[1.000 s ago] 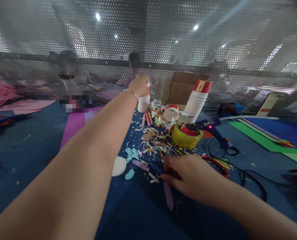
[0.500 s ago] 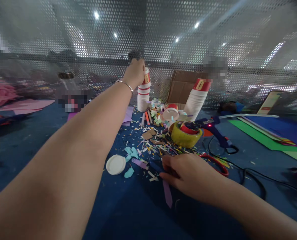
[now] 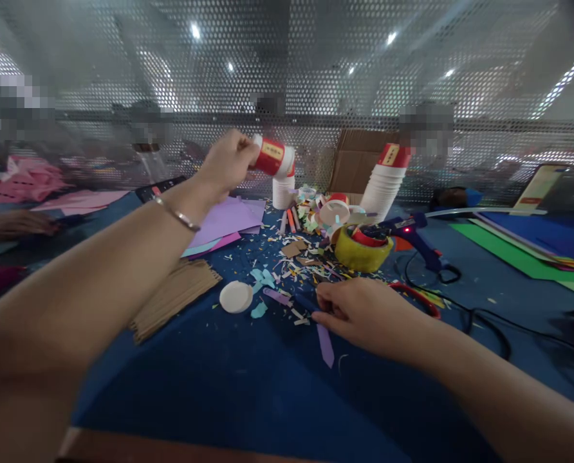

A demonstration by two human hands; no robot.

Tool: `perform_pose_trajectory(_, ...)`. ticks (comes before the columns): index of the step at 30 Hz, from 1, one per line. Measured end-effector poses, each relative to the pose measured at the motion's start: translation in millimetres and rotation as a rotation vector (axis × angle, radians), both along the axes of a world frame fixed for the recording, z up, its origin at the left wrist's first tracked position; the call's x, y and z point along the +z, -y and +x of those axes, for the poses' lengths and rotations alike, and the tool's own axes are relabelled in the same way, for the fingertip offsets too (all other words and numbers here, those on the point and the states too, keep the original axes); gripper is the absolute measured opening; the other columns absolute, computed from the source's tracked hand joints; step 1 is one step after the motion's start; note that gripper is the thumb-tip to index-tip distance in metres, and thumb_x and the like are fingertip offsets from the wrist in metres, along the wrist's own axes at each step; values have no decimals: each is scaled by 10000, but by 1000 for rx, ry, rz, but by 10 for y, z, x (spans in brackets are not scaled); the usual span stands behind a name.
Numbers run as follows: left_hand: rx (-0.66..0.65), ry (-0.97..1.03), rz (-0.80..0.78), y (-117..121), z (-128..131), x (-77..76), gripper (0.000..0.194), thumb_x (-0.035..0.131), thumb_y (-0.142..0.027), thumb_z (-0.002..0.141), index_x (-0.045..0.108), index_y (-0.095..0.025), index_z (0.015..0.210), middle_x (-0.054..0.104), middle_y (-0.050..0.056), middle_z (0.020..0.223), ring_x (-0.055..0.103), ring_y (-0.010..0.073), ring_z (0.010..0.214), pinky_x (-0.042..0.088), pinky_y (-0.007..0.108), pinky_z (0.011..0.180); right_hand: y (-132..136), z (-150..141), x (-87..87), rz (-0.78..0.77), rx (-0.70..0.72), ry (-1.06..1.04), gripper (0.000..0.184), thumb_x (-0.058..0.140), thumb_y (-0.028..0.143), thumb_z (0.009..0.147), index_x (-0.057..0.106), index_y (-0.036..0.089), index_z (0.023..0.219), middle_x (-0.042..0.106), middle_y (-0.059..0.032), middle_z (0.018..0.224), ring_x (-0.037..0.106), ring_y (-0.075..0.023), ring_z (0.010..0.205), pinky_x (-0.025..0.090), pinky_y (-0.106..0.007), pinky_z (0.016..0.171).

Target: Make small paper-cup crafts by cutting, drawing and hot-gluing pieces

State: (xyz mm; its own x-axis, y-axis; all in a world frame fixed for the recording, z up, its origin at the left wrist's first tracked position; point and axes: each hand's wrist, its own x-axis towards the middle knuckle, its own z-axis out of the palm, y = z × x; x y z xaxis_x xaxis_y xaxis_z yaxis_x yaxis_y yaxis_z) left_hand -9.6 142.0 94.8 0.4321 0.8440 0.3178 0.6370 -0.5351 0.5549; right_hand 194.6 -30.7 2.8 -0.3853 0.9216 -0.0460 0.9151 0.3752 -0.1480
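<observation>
My left hand [image 3: 231,161] is closed on the base end of a red and white paper cup [image 3: 271,156], which is tipped on its side with its rim to the right. Just behind and below it stands a stack of white paper cups [image 3: 283,193]. Low over the table, my right hand [image 3: 357,312] has its fingers curled together beside a slim dark blue object [image 3: 306,302]; what lies inside the fingers is hidden. Under that hand a purple paper strip [image 3: 324,347] sticks out. Left of it are a white round lid-like piece [image 3: 235,297] and blue paper scraps [image 3: 259,310].
A yellow tape roll [image 3: 364,256], a glue gun [image 3: 415,238] with its cord, and red-handled scissors [image 3: 425,301] lie to the right. Another cup stack [image 3: 383,183] leans behind. Corrugated cardboard [image 3: 178,296] and purple paper [image 3: 224,218] lie left. A co-worker's hand [image 3: 17,226] is at far left.
My left hand has drawn the paper cup off the stack and brought it left and nearer, tipping it sideways. My right hand stays in about the same place. The view has shifted slightly.
</observation>
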Motion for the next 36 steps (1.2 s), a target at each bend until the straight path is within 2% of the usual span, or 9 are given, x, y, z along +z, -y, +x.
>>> perform_pose_trajectory(4,-35,297,-273,582,-94,-324,82,353,-266,979,359,-201,929,636,136,1075,610,193,967,526,403,846,31,6,-3,12,3,35,209,574,340,920,589,201,764,677,-24,701,597,-163,623,239,-263,534)
perform_pose_trajectory(8,-55,496,-395,997,-199,-575,92,404,-280,955,407,-202,905,650,119,1147,632,182,1020,561,357,887,32,0,0,42,-4,86,221,550,357,934,641,194,814,715,-63,782,643,-200,697,263,-276,553)
perform_pose_trajectory(10,-51,672,-488,1127,-236,-613,68,451,-258,928,468,-196,909,667,103,1162,633,188,1041,566,331,893,19,1,7,40,-12,97,235,530,364,942,652,192,838,714,-65,777,638,-199,687,270,-279,550)
perform_pose_trajectory(13,52,942,-666,1274,-242,-588,105,461,-207,904,557,-184,938,706,89,1098,652,173,983,569,276,845,-11,29,28,43,-36,103,230,514,361,944,667,197,892,711,-60,779,631,-192,679,285,-276,546)
perform_pose_trajectory(15,100,1101,-686,1356,-215,-560,119,509,-192,866,588,-154,946,714,99,1035,659,156,916,568,239,779,-38,77,50,48,-64,123,233,508,352,941,676,195,902,712,-66,782,634,-200,690,296,-279,551)
perform_pose_trajectory(21,76,1273,-751,1419,-110,-631,100,572,-138,769,642,-98,828,709,127,873,679,181,799,585,259,681,-133,304,80,82,-114,124,257,466,331,942,672,181,910,727,-85,823,639,-213,712,359,-300,599)
perform_pose_trajectory(25,114,1312,-749,1360,-101,-720,72,564,-110,780,634,-113,764,708,123,898,672,184,835,592,272,708,-161,389,35,31,-77,173,251,507,344,919,626,183,766,707,-85,785,623,-199,668,373,-299,599)
perform_pose_trajectory(29,109,1311,-786,1342,-133,-776,76,575,-90,764,649,-109,763,703,117,926,648,178,850,601,291,747,-164,367,-9,-18,-53,117,240,538,378,908,634,192,790,694,-67,776,611,-185,650,379,-291,595)
perform_pose_trajectory(36,70,1311,-866,1365,-184,-831,120,591,-67,734,693,-76,796,688,112,922,637,159,835,607,300,801,-142,235,-30,-76,-54,131,99,551,217,808,640,182,787,681,-65,769,592,-178,650,344,-282,578)
